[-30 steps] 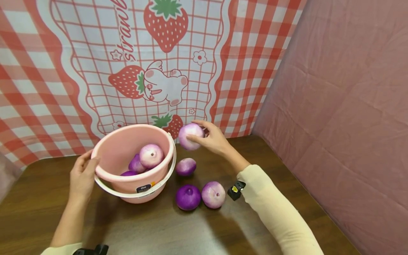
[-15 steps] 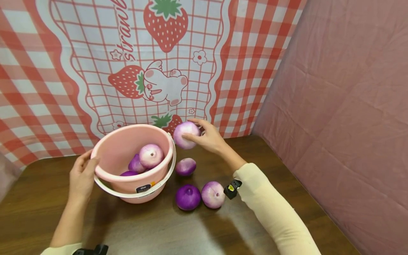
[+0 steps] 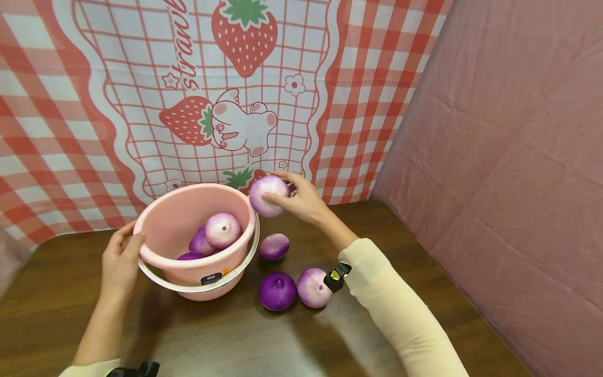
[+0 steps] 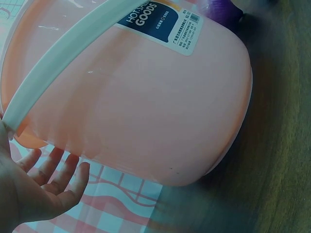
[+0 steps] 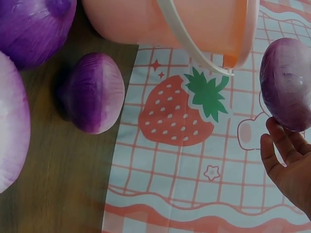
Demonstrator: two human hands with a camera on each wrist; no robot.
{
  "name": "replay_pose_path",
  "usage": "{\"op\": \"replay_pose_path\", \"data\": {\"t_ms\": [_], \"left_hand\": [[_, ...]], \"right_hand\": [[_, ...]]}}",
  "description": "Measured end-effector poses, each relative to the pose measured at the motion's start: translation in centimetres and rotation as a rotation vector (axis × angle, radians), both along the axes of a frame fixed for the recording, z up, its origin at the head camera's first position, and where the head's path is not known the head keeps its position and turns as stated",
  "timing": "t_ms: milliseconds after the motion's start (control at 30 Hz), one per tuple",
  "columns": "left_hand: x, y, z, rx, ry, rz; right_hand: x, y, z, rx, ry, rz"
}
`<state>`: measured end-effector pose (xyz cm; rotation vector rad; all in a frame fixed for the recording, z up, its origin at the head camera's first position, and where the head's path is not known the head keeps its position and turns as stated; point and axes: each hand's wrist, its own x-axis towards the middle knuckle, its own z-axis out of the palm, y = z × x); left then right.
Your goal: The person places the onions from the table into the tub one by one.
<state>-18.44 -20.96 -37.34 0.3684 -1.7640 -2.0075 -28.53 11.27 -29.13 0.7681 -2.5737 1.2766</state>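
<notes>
My left hand (image 3: 120, 262) grips the left rim of a pink bucket (image 3: 198, 272), thumb on the rim and fingers behind it. In the left wrist view, the bucket's side and white handle (image 4: 58, 60) fill most of the picture. Inside the bucket lie a pale purple onion (image 3: 223, 230) and darker ones partly hidden by the front wall. My right hand (image 3: 303, 198) holds another onion (image 3: 267, 195) beside the bucket's right rim, thumb in front. The right wrist view shows that onion (image 5: 287, 83) at the fingertips.
On the wooden table (image 3: 226, 340), right of the bucket, sit a small two-toned onion (image 3: 275, 246), a dark purple onion (image 3: 278, 291) and a paler onion (image 3: 314, 288). A strawberry-print cloth (image 3: 292, 125) hangs behind, and a pink cloth (image 3: 494, 157) stands at the right.
My right hand has moved left with its onion, from clear of the bucket to right beside its rim. The left hand and the bucket have stayed in place.
</notes>
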Motion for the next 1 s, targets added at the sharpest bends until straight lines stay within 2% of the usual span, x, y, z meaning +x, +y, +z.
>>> {"op": "replay_pose_path", "data": {"t_ms": [667, 1000], "left_hand": [[-0.1, -0.1, 0.1, 0.002, -0.021, -0.010], [-0.1, -0.2, 0.0, 0.000, -0.022, -0.010]], "right_hand": [[0.0, -1.7, 0.4, -0.005, 0.015, 0.059], [0.3, -2.6, 0.4, 0.006, 0.009, 0.048]]}}
